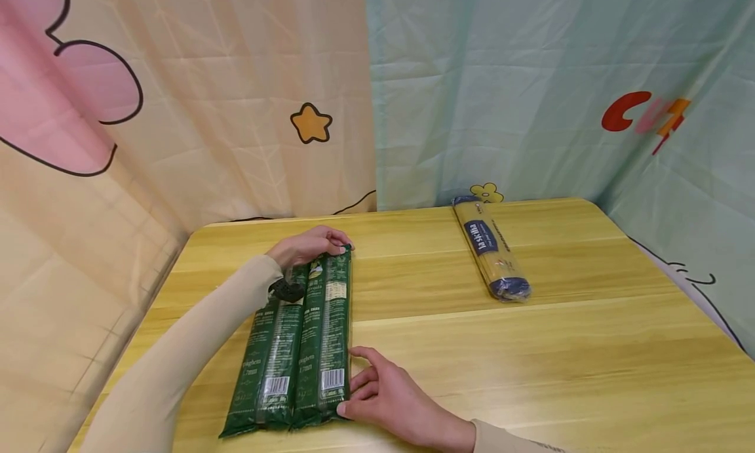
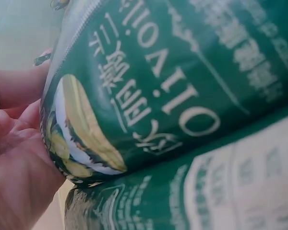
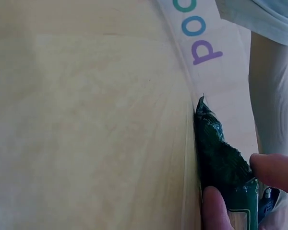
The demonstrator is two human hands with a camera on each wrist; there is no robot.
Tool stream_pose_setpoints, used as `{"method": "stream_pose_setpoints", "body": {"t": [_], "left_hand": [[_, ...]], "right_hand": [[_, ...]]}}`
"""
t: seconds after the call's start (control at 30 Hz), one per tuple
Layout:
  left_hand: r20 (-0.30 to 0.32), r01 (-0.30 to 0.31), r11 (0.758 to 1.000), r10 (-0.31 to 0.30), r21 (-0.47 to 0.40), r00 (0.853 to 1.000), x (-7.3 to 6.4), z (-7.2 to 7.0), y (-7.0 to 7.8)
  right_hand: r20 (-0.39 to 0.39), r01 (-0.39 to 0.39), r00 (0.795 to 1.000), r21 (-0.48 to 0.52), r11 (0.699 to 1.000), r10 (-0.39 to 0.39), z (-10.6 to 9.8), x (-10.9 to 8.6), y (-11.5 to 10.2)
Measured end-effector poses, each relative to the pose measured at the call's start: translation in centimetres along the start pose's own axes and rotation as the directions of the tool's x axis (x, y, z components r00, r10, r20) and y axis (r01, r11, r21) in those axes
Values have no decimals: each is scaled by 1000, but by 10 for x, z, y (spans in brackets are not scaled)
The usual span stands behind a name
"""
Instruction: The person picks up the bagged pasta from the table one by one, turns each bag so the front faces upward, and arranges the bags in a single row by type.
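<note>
Two green spaghetti packs lie lengthwise, side by side on the table: the left pack (image 1: 265, 348) and the right pack (image 1: 321, 335), both with barcodes at the near end. My left hand (image 1: 312, 244) grips the far end of the right pack, its wrist passing over the left pack. In the left wrist view, the palm and thumb (image 2: 21, 86) are against the end of a pack marked "Olivoila" (image 2: 149, 86). At the near right corner, my right hand (image 1: 392, 397) holds the right pack's edge between thumb and fingers; the right wrist view shows its crinkled green end (image 3: 221, 153).
A yellow spaghetti pack (image 1: 486, 250) with blue ends lies at the back right of the wooden table (image 1: 436, 348). Printed curtains (image 1: 413, 112) hang behind the table and along both sides. A black band (image 1: 287, 290) is on my left wrist.
</note>
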State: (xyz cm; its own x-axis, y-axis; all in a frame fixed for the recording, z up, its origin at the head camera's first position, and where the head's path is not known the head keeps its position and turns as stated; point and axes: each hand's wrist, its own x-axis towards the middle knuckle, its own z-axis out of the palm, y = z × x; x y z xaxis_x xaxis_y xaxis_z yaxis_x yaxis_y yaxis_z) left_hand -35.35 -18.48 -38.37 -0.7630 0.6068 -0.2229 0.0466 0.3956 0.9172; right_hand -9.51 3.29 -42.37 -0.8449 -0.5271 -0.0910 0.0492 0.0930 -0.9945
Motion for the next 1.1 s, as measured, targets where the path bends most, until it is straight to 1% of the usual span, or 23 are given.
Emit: {"method": "stream_pose_setpoints", "body": {"t": [0.1, 0.2, 0.37, 0.53, 0.7, 0.93, 1.1], "left_hand": [[-18, 0, 1000, 0, 0, 1000, 0, 1, -1], [-28, 4, 1000, -4, 8, 1000, 0, 2, -1], [-33, -3, 1000, 3, 7, 999, 2, 3, -2], [-37, -32, 999, 31, -15, 999, 1, 3, -1], [-48, -34, 999, 32, -32, 998, -1, 1, 0], [-84, -32, 998, 37, 57, 996, -6, -1, 6], [-74, -17, 992, 26, 127, 997, -7, -1, 9]], "right_hand": [[9, -17, 1000, 30, 999, 17, 1, 1, 1], [12, -30, 1000, 85, 996, 29, 1, 2, 3], [25, -15, 1000, 169, 986, 11, 1, 3, 5], [26, 25, 999, 195, 981, -30, 0, 4, 5], [21, 41, 999, 203, 978, -46, 0, 5, 3], [14, 59, 998, 185, 981, -63, -1, 5, 0], [21, 71, 997, 161, 984, -75, -1, 5, 0]]}}
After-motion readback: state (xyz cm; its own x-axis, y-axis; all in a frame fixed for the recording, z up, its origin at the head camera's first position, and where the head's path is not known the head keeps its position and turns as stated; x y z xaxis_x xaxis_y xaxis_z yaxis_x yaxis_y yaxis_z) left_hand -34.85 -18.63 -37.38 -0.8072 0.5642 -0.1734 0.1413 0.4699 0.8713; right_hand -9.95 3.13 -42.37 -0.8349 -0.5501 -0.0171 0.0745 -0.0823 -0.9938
